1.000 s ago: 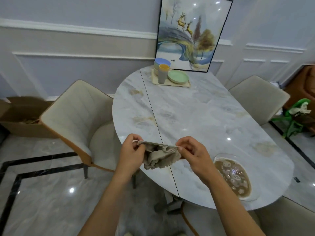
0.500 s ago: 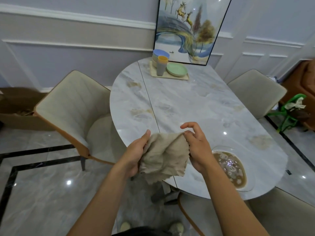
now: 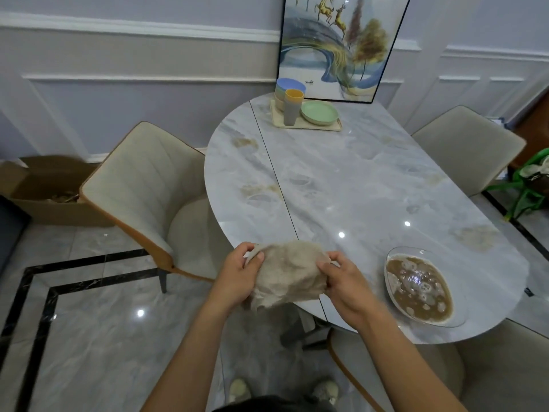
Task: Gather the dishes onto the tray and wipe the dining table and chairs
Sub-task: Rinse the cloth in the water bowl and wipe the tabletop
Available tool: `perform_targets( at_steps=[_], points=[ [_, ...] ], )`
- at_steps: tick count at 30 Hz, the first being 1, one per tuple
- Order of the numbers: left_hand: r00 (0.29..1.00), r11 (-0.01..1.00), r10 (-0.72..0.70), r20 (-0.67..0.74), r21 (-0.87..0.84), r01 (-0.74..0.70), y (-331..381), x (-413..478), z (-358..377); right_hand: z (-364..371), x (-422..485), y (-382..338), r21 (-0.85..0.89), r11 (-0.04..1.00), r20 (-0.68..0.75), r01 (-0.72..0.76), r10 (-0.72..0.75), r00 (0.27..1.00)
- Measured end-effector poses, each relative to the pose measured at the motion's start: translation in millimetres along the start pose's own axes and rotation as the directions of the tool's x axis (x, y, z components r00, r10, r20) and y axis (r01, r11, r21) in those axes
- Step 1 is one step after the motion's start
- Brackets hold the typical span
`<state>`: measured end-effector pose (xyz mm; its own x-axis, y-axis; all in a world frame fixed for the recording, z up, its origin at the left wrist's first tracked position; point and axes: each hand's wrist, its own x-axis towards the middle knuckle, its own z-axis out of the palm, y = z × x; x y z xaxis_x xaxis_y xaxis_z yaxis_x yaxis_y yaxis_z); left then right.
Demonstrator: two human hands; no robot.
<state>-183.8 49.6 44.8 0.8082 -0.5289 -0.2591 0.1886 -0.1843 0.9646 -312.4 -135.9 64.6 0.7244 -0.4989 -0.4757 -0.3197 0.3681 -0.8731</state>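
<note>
A beige cloth (image 3: 286, 272) is spread between my left hand (image 3: 242, 273) and my right hand (image 3: 341, 281), both gripping its edges just above the near left rim of the oval marble table (image 3: 356, 185). Brownish smears mark the tabletop. At the far end a cream tray (image 3: 332, 126) carries a green plate (image 3: 319, 113), a grey cup with a yellow one inside (image 3: 292, 107) and stacked bowls with a blue one on top (image 3: 289, 86). A glass dish of brown liquid (image 3: 419, 288) sits on the table's near right, apart from my right hand.
A beige chair (image 3: 139, 188) stands at the table's left, another chair (image 3: 466, 147) at the right, and one chair (image 3: 445, 376) is tucked in below me. A framed picture (image 3: 341, 46) leans on the wall. A cardboard box (image 3: 50, 188) and a green stool (image 3: 531, 185) sit on the floor.
The bunched cloth has been opened out and spread wider between both hands. The view has tilted down, showing more of the floor and my feet.
</note>
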Motion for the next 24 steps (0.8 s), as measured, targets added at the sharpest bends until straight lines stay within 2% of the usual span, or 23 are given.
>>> perform_targets(
  at_steps=[2,4,6,8,9,10,13,19,24],
  points=[
    [0.999,0.985,0.05,0.007,0.167,-0.051,-14,1,-7,-1,2,10,-0.067,0.997,-0.051,0.042,-0.045,0.998],
    [0.998,0.957,0.068,-0.004,0.282,-0.065,-30,3,-10,-1,3,20,-0.246,0.964,-0.09,0.106,-0.131,0.987],
    [0.997,0.907,0.078,-0.028,0.417,-0.06,-42,4,-10,-1,3,28,-0.463,0.872,-0.119,0.157,-0.237,0.964],
    [0.997,0.88,0.076,-0.026,0.472,-0.055,-49,3,-11,-4,2,33,-0.578,0.794,-0.135,0.19,-0.323,0.937],
    [0.997,0.881,0.077,-0.016,0.469,-0.06,-49,4,-12,-5,2,35,-0.569,0.799,-0.152,0.196,-0.337,0.929],
    [0.996,0.887,0.084,-0.008,0.457,-0.071,-49,4,-13,-7,2,34,-0.496,0.846,-0.176,0.197,-0.321,0.931],
    [0.992,0.91,0.13,-0.009,0.398,-0.115,-44,2,-15,-13,1,29,-0.246,0.96,-0.183,0.134,-0.181,0.966],
    [0.952,0.923,0.244,0.186,0.257,-0.287,-25,-8,-13,-30,-4,25,-0.233,0.969,-0.035,0.077,-0.087,0.996],
    [0.966,0.979,0.177,0.188,0.07,-0.193,-12,-14,-9,-34,-10,28,-0.247,0.96,0.116,-0.132,0.164,0.98]
  ],
)
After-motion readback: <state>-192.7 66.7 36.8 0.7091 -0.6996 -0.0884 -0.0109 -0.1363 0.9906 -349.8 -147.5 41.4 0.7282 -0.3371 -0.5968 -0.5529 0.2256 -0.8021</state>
